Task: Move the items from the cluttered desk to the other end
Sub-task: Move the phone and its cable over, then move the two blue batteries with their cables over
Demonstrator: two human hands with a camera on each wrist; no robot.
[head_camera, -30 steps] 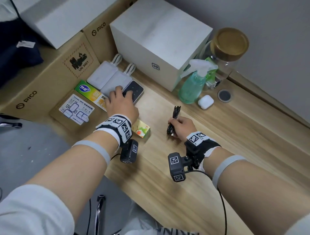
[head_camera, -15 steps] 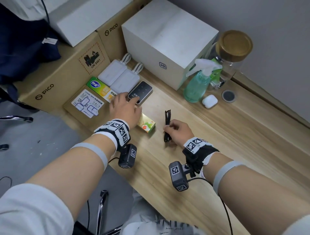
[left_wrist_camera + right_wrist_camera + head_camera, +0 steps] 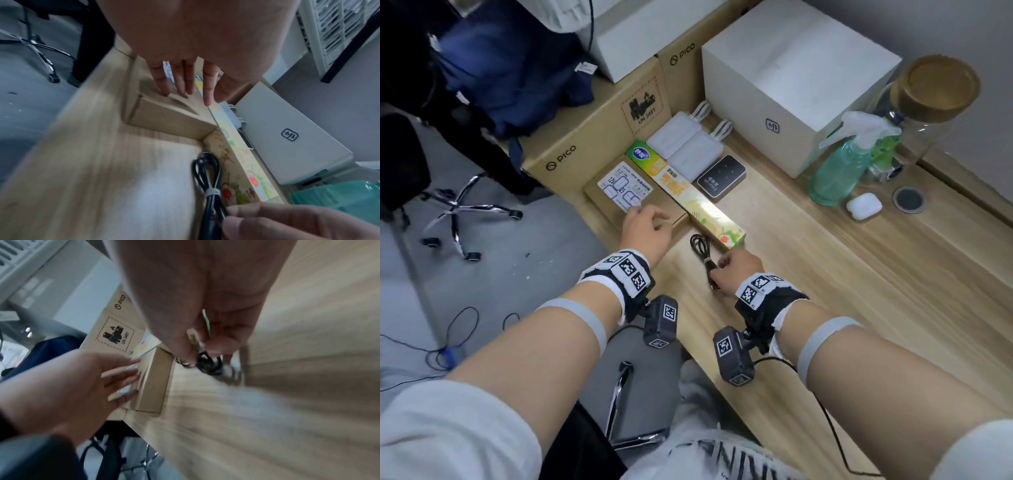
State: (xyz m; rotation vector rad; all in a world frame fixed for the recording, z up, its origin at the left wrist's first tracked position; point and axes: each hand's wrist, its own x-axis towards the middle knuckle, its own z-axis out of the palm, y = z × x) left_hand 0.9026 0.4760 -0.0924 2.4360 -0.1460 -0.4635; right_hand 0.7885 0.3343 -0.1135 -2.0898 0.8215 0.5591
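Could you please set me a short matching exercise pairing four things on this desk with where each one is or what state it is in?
Things:
1. black cable
2. small brown box
3. white earbud case
4. spray bottle

Places or states:
A. under the straight fingers of the left hand
B. lying beside the round desk grommet
C. pinched in the right hand
D. standing in front of the glass jar

Pairs: 1-C, 2-A, 3-B, 4-D
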